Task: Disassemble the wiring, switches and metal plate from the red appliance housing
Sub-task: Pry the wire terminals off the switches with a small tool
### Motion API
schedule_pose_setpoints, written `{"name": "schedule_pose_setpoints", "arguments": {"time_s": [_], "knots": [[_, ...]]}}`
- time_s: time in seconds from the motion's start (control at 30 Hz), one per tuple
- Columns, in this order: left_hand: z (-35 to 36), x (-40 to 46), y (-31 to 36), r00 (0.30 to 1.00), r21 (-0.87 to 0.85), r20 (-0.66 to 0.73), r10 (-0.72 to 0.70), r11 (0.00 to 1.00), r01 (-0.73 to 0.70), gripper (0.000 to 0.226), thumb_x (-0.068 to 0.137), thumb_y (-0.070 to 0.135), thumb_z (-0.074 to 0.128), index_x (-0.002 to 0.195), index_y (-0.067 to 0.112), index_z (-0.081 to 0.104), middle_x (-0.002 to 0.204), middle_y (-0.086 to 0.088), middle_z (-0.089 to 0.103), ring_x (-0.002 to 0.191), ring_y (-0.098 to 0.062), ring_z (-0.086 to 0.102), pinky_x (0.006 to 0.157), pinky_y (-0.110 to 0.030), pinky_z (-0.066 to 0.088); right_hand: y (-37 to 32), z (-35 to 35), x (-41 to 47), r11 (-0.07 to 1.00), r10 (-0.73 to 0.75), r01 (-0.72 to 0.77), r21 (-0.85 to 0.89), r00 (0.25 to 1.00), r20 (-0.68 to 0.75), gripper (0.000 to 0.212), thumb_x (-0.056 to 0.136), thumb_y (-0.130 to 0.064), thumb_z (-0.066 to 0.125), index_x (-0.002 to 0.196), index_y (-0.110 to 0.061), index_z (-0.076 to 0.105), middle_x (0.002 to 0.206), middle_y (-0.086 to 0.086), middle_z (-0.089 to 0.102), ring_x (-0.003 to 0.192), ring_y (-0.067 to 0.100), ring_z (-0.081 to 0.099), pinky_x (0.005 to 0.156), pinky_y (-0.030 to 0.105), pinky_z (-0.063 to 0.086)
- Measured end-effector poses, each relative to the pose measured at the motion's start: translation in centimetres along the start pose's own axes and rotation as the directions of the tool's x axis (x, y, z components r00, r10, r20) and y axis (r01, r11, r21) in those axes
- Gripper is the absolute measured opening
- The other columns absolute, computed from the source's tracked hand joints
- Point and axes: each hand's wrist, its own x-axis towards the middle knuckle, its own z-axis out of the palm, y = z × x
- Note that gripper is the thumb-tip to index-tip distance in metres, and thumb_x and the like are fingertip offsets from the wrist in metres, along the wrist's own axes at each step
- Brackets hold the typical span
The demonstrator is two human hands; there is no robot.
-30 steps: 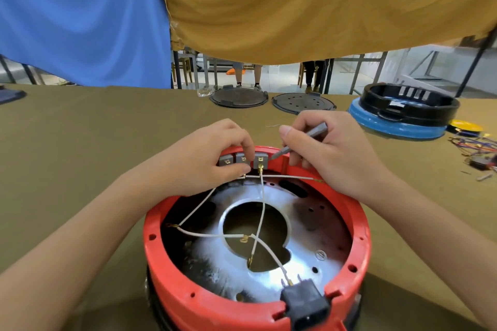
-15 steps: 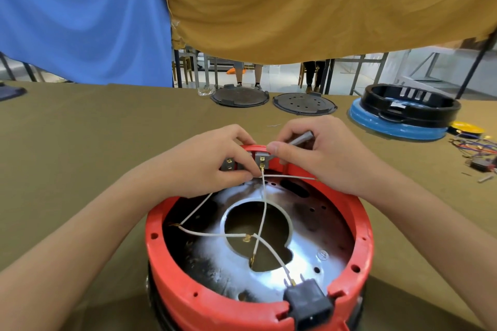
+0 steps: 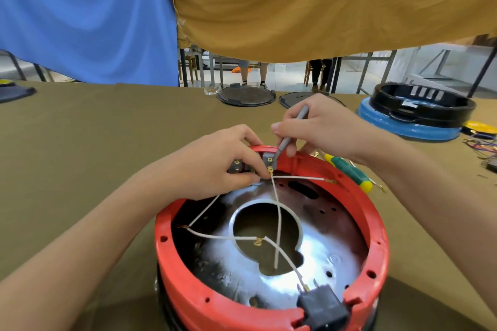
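Note:
The round red appliance housing (image 3: 376,228) stands open side up in front of me. Inside lies a shiny metal plate (image 3: 330,247) with a large centre hole, crossed by white wires (image 3: 278,212). Grey switches (image 3: 266,157) sit at the far rim. My left hand (image 3: 215,166) pinches a white wire's brass terminal just below the switches. My right hand (image 3: 320,126) grips a thin grey tool (image 3: 291,133) whose tip touches the rightmost switch. A black power socket (image 3: 324,309) sits in the near rim.
A green-and-yellow screwdriver (image 3: 349,172) lies just right of the housing. Farther back are two black round lids (image 3: 246,95), a black ring on a blue base (image 3: 414,113) and loose coloured wires (image 3: 481,142) at the right edge. Olive cloth covers the table (image 3: 94,142).
My right hand lifted and turned the grey tool more upright, tip down on the switch. The brass terminal now sits slightly below the switch, pinched by my left hand.

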Motion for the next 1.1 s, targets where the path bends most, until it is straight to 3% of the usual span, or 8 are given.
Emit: {"name": "schedule_pose_setpoints", "arguments": {"time_s": [0.13,0.27,0.37,0.5,0.63,0.8,0.97,1.1], "knots": [[-0.1,0.1,-0.1,1.0,0.01,0.013,-0.008,1.0,0.008,0.018,0.09,0.032,0.069,0.1,0.047,0.072,0.125,0.015,0.046,0.108,-0.004,0.055,0.097,-0.038,0.046,0.9,0.7,-1.2,0.997,-0.071,0.075,0.026,0.989,-0.129,0.032,0.095,-0.029,0.063,0.07,-0.011,0.071,0.063,0.003,0.071,0.062,0.035,0.058,0.061,0.036,0.046],[-0.1,0.1,0.0,1.0,0.009,0.017,-0.004,1.0,0.003,0.019,0.09,0.032,0.068,0.099,0.049,0.071,0.125,0.015,0.046,0.108,-0.003,0.055,0.098,-0.038,0.045,0.8,0.9,-1.8,0.991,-0.133,0.131,-0.021,0.979,-0.154,0.029,0.095,-0.029,0.064,0.073,-0.012,0.072,0.063,0.0,0.072,0.062,0.021,0.067,0.068,0.038,0.052],[-0.1,0.1,0.0,1.0,0.017,0.018,-0.003,1.0,0.003,0.018,0.09,0.033,0.068,0.1,0.047,0.072,0.124,0.017,0.046,0.108,-0.003,0.054,0.099,-0.037,0.045,0.8,0.6,-1.9,0.987,-0.133,0.145,0.061,0.976,-0.173,0.029,0.095,-0.024,0.065,0.074,-0.005,0.071,0.065,0.006,0.071,0.066,0.026,0.07,0.072,0.044,0.056],[-0.1,0.0,0.1,1.0,0.033,0.003,0.007,0.999,-0.008,0.015,0.089,0.034,0.069,0.099,0.044,0.07,0.126,0.015,0.045,0.114,-0.004,0.051,0.101,-0.038,0.044,0.6,-0.4,-2.1,0.96,-0.163,0.196,0.199,0.972,-0.171,0.028,0.095,-0.019,0.065,0.077,0.002,0.07,0.066,0.008,0.07,0.065,0.018,0.071,0.069,0.024,0.057],[0.1,-0.3,0.3,0.991,0.077,-0.048,0.123,0.99,-0.119,0.022,0.09,0.028,0.07,0.109,0.039,0.067,0.143,0.009,0.031,0.135,-0.008,0.033,0.112,-0.041,0.034,0.9,-0.2,-1.9,0.936,-0.13,0.221,0.275,0.94,-0.315,0.027,0.096,-0.017,0.063,0.076,0.001,0.07,0.067,0.014,0.069,0.061,0.017,0.066,0.069,0.033,0.058],[0.0,-0.2,0.7,0.976,0.267,0.106,0.19,0.94,-0.212,0.034,0.096,0.033,0.062,0.124,0.053,0.062,0.159,0.004,0.016,0.145,-0.015,0.01,0.117,-0.048,0.026,1.4,1.8,-1.5,0.928,-0.079,0.204,0.311,0.926,-0.37,0.027,0.096,-0.013,0.062,0.077,0.003,0.069,0.066,0.019,0.068,0.057,0.016,0.064,0.065,0.032,0.057],[0.1,0.0,0.9,0.974,0.248,0.091,0.207,0.942,-0.224,0.018,0.094,0.032,0.065,0.107,0.041,0.074,0.151,0.002,0.031,0.137,-0.013,0.026,0.112,-0.039,0.031,1.4,2.1,-1.6,0.924,-0.079,0.201,0.326,0.933,-0.351,0.029,0.096,-0.013,0.061,0.079,0.009,0.068,0.058,0.008,0.066,0.056,0.018,0.062,0.063,0.025,0.054],[0.1,0.2,0.7,0.973,0.272,0.066,0.219,0.935,-0.229,0.006,0.092,0.033,0.068,0.094,0.03,0.073,0.144,0.005,0.036,0.131,-0.013,0.033,0.105,-0.039,0.037,1.3,2.2,-1.7,0.924,-0.064,0.187,0.333,0.935,-0.349,0.029,0.096,-0.013,0.061,0.08,0.01,0.068,0.059,0.008,0.067,0.058,0.02,0.062,0.066,0.031,0.055]]}}
